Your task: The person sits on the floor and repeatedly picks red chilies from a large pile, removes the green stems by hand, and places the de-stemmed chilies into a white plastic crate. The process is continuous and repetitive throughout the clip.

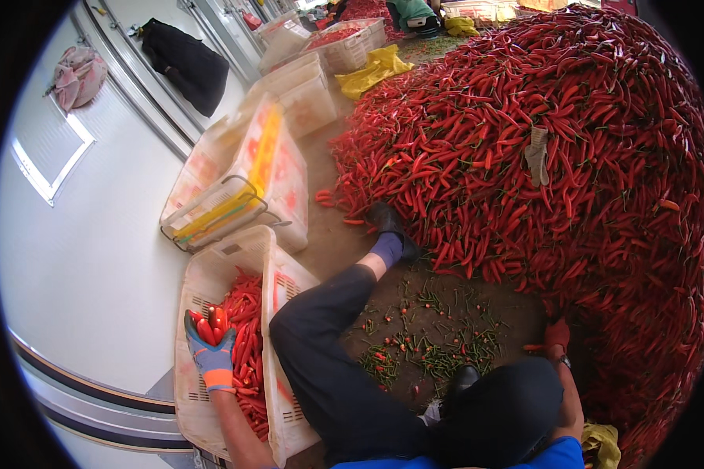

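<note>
My left hand, in a grey-blue and orange work glove, holds several red chili peppers over a white plastic crate. More red chilies without visible stems lie in that crate. Low on the right, my right hand, in a red glove, reaches to the edge of a large heap of red chilies; its fingers are dark and blurred against the heap, and whether they grip a chili I cannot tell. Cut green stems lie scattered on the floor between my legs.
Stacked white crates stand beyond my crate, along a white panel wall. A loose glove lies on the heap. Yellow sacks lie on the floor. A person in green is far off. My bent legs lie between crate and heap.
</note>
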Demonstrator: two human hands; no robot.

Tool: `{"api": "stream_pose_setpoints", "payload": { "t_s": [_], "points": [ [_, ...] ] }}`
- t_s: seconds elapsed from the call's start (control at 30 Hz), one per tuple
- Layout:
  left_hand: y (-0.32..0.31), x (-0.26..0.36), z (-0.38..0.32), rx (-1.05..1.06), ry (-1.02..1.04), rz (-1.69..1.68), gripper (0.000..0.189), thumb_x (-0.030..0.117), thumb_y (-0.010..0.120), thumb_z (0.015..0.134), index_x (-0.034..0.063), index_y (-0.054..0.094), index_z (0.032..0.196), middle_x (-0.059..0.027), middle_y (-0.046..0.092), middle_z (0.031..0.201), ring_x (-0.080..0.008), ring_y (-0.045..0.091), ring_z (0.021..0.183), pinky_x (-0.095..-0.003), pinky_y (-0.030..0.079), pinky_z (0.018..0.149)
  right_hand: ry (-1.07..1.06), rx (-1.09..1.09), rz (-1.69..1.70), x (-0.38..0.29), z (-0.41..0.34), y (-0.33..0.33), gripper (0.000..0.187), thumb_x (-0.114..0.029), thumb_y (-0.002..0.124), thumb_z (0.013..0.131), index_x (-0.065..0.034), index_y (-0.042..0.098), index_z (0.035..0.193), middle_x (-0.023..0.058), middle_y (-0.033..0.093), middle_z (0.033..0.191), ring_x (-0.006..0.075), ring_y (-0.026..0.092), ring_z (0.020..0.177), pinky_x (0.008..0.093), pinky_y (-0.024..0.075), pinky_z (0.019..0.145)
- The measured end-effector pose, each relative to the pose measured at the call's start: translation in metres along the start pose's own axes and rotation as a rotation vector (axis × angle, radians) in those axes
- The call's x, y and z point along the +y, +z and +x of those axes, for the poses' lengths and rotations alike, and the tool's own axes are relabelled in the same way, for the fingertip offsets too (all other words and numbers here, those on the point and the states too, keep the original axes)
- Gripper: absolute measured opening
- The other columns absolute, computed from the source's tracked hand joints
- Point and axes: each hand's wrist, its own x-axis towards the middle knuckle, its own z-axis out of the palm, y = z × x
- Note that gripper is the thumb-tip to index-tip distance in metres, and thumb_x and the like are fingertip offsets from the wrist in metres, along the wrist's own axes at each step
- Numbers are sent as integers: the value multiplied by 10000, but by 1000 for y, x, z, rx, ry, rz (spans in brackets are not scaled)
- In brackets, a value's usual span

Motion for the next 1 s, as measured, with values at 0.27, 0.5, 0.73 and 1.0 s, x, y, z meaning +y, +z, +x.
{"api": "stream_pose_setpoints", "payload": {
  "t_s": [0.27,0.5,0.73,1.0],
  "points": [
    [6,9,-26,-33,117,590,461,146,773,855,46,609,1274,-147,613,1304,-380,515,1272,-472,413,1085,-11,-66,-67,2,7,-20,387,-320,708,866,-83,677,1170,269,692,1074,451,656,1023,523,542,838],
    [173,117,-126,-509,-93,-865,241,3,724,893,26,670,1127,-22,667,1020,-90,606,909,-230,496,820,-162,-438,684,-97,-43,-33,213,-180,670,927,-42,670,1089,136,690,863,200,644,674,353,523,614],
    [326,150,-275,-1308,-937,-947,313,394,798,855,108,683,909,-52,660,719,-139,564,539,-260,406,479,-715,-522,314,-206,-185,-57,322,-252,700,882,-86,626,1147,181,685,1018,401,645,999,459,514,841],
    [353,84,-314,-1318,-1522,-996,260,397,626,955,137,637,966,-37,659,845,-221,640,718,-372,552,569,-1055,-647,306,-120,-202,4,329,-201,721,758,-80,618,1047,167,641,961,394,627,900,469,520,776]
  ]
}}
